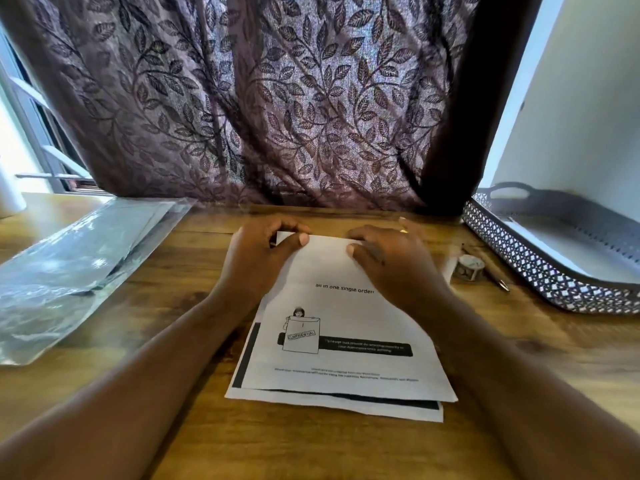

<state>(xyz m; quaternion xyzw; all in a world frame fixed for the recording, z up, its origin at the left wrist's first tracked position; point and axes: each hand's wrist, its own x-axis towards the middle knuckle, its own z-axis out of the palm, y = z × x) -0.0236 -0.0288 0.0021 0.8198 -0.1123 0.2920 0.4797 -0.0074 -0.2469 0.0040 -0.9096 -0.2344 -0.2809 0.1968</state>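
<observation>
Paper looks light, limp and easily creased; left grip and right grip both pinch its far edge.

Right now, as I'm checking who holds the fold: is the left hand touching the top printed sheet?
Touching. In the head view the left hand pinches the printed sheet at its far edge, thumb on top, fingers curled behind.

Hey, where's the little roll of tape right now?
Head view, right side: the tape roll sits on the wooden table between the right hand, which grips the printed sheet, and the pen, just before the patterned tray.
</observation>
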